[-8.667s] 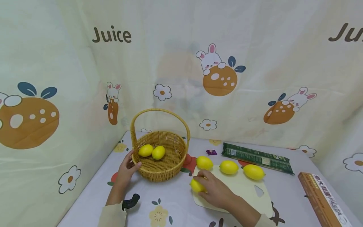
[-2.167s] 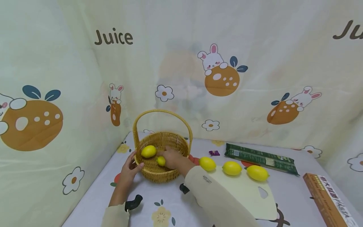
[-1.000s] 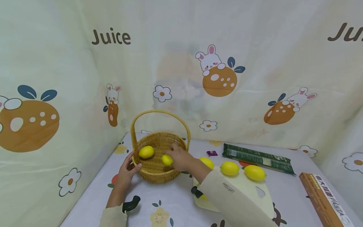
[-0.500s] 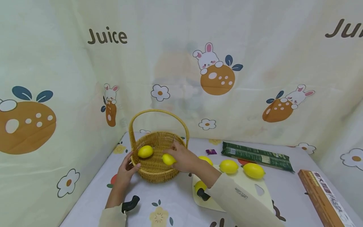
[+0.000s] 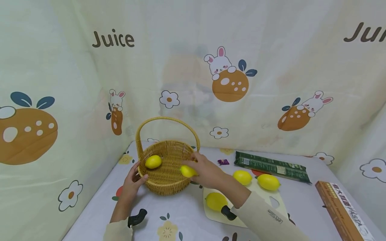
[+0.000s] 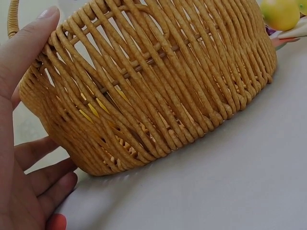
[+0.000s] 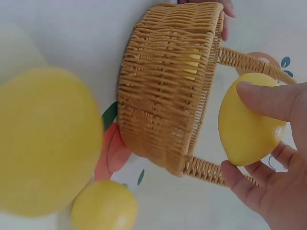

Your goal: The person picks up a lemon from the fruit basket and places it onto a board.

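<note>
A wicker basket (image 5: 169, 188) with a tall handle stands at the left, one lemon (image 5: 153, 162) inside. My left hand (image 5: 131, 183) grips its left rim; the left wrist view shows the thumb (image 6: 29, 45) over the rim and fingers against the outer wall. Between thumb and fingers my right hand (image 5: 208, 172) pinches another lemon (image 7: 250, 122), raised at the basket's right rim. Nearby on the cream cutting board (image 5: 224, 219) lies a lemon (image 5: 215, 201), partly covered by the right wrist's black strap piece.
Along the board's back edge lie two lemons (image 5: 242, 177) (image 5: 268, 182); the right arm hides another spot there. Behind are a purple-wrapped candy (image 5: 223, 162) and a long green packet (image 5: 271, 166). A brown pasta box (image 5: 343, 211) lies at the right. Printed curtains enclose the table.
Earlier the right hand held a lemon over the board, then reached into the basket. It has since lifted a lemon up and rightward to the rim. The left hand stays on the basket.
</note>
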Tool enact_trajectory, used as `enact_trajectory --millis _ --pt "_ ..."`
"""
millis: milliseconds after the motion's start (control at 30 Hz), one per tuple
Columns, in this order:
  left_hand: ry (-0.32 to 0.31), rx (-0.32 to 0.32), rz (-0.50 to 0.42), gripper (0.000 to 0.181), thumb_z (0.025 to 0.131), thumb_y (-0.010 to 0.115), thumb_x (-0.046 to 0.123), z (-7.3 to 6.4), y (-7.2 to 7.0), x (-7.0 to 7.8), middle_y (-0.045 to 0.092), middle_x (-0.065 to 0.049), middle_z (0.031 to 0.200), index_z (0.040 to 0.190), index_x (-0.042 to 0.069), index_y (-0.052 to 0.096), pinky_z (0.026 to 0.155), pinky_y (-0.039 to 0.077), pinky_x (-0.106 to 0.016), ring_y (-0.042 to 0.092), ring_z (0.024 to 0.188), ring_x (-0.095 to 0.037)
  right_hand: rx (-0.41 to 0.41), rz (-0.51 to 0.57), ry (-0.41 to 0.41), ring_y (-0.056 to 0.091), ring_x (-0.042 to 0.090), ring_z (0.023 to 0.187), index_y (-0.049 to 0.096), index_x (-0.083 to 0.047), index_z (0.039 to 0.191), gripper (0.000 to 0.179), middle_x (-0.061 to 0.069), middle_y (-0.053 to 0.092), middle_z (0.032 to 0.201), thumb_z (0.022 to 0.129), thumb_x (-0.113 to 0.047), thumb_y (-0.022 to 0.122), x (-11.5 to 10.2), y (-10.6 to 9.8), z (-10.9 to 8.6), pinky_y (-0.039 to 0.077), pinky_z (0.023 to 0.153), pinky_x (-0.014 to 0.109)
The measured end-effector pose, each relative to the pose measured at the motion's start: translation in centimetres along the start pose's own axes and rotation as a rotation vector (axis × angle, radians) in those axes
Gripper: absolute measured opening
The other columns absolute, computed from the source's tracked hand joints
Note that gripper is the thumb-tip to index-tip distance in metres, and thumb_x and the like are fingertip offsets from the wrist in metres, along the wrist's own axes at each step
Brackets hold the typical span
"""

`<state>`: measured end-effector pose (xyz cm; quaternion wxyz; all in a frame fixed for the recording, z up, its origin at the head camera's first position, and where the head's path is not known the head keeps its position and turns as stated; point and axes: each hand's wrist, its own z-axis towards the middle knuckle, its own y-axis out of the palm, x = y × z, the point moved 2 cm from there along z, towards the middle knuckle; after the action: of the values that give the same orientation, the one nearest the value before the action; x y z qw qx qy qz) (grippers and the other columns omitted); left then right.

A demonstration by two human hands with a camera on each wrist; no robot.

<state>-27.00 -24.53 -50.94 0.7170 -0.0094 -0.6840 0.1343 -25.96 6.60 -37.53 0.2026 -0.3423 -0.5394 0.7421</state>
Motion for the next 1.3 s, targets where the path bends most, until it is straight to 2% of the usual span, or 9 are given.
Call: enact_trajectory --millis 200,433,633,767,1033,1300 --pt "-0.004 -0.009 0.008 0.077 0.089 0.071 0.04 -0.1 -0.1 0.2 0.032 -0.014 0.153 0.153 0.034 0.028 0.107 0.032 -0.054 0.037 0.135 -0.037 -0.009 -0.017 0.013 0.043 0.017 0.106 0.052 -0.031 0.141 0.06 0.0 0.039 0.122 0.087 -0.015 0.074 0.9 -0.1 -2.0 0.048 0.084 0.031" --pt "-0.009 -0.019 0.002 0.078 0.089 0.07 0.04 -0.1 -0.1 0.3 0.031 -0.014 0.154 0.153 0.034 0.026 0.108 0.03 -0.054 0.035 0.137 -0.037 -0.016 -0.021 0.033 0.044 0.018 0.099 0.054 -0.029 0.138 0.055 0.0 0.039 0.123 0.088 -0.02 0.074 2.0 -0.5 -4.0 0.049 0.076 0.028" --pt "-0.004 -0.009 -0.003 0.076 0.089 0.071 0.039 0.0 -0.1 0.1 0.033 -0.013 0.153 0.152 0.035 0.029 0.108 0.031 -0.056 0.036 0.136 -0.036 -0.003 -0.049 0.05 0.046 0.015 0.097 0.054 -0.03 0.138 0.056 -0.001 0.04 0.122 0.087 -0.021 0.075 3.4 -0.8 -5.8 0.049 0.08 0.027" --pt "-0.002 -0.007 0.006 0.076 0.089 0.071 0.04 0.0 -0.1 0.1 0.033 -0.013 0.153 0.152 0.035 0.029 0.107 0.032 -0.056 0.037 0.135 -0.037 -0.001 -0.055 0.091 0.046 0.014 0.095 0.055 -0.03 0.138 0.058 0.0 0.04 0.121 0.086 -0.02 0.076 4.1 -0.8 -7.0 0.049 0.077 0.025" --pt "-0.009 -0.014 0.006 0.078 0.088 0.071 0.041 -0.1 -0.1 0.2 0.032 -0.012 0.153 0.153 0.035 0.028 0.107 0.031 -0.056 0.036 0.136 -0.036 -0.005 -0.033 0.226 0.045 0.013 0.089 0.057 -0.028 0.136 0.055 -0.004 0.039 0.118 0.085 -0.021 0.077 6.3 -0.3 -9.2 0.047 0.068 0.022" --pt "-0.008 -0.013 0.024 0.077 0.088 0.071 0.042 0.0 -0.1 0.2 0.033 -0.012 0.153 0.153 0.036 0.028 0.107 0.031 -0.056 0.037 0.135 -0.036 0.052 -0.042 0.244 0.046 0.017 0.089 0.058 -0.025 0.134 0.056 0.001 0.042 0.117 0.082 -0.02 0.079 8.1 0.1 -11.6 0.048 0.071 0.029"
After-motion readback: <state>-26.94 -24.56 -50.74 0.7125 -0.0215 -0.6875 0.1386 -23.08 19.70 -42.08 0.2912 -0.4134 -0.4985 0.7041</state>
